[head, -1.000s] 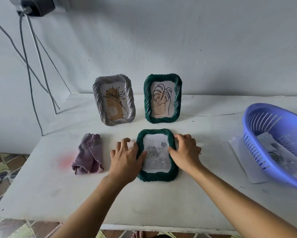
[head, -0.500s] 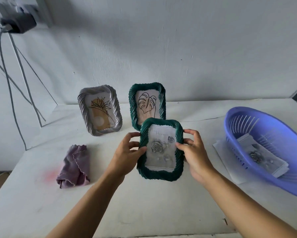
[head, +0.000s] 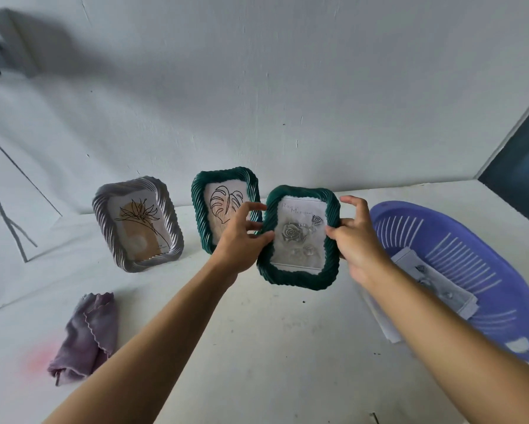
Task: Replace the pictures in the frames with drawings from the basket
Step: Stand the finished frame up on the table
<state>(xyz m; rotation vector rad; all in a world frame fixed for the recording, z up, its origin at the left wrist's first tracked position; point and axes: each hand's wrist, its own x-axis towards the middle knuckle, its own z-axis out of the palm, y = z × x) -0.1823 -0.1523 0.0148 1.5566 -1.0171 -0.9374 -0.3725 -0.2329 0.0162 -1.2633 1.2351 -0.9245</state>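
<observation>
A dark green frame with a grey rose drawing [head: 300, 237] is held upright above the table, to the right of the standing frames. My left hand [head: 242, 240] grips its left edge and my right hand [head: 355, 237] grips its right edge. Behind it a second green frame with a leaf picture [head: 223, 206] stands against the wall, partly hidden by my left hand. A grey frame with a flower picture [head: 137, 223] stands at its left. A purple basket [head: 483, 270] at the right holds a rose drawing [head: 434, 280].
A folded purple cloth [head: 87, 335] lies at the front left of the white table [head: 272, 347]. A sheet of paper [head: 382, 319] lies under the basket's near side. Cables hang down the wall at the far left.
Both hands lifted the green rose frame from flat on the table, turned it upright and carried it up and to the right. The camera view shifted left and tilted.
</observation>
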